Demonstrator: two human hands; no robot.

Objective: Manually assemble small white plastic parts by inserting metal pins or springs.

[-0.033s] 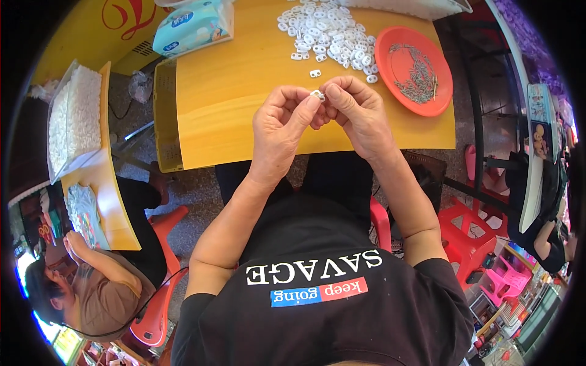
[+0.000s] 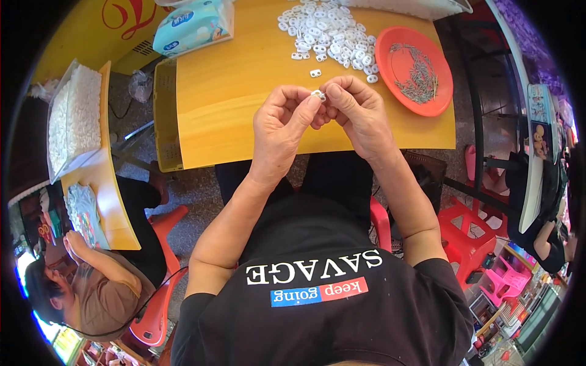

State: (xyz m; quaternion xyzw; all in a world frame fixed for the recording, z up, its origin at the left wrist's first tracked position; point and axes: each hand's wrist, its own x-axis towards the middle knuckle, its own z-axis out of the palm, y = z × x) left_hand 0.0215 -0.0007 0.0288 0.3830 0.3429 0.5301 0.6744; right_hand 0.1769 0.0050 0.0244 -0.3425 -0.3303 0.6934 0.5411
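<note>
Yellow table (image 2: 226, 116); held white piece (image 2: 318, 95), long axis unclear.

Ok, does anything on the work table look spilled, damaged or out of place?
Nothing looks spilled or damaged. One white piece lies apart from the pile, just beyond the left hand, slightly odd since most others are heaped together. The grey pins lie inside the red plate.

From my remote screen I see white on the held piece (image 2: 317, 95) and the piled pieces (image 2: 329, 35), a yellow-orange tabletop (image 2: 229, 113), a red-orange plate (image 2: 386, 60), grey pins (image 2: 420, 74), a blue-and-white packet (image 2: 192, 29), and a black shirt (image 2: 293, 335) with white lettering (image 2: 315, 267).
</note>
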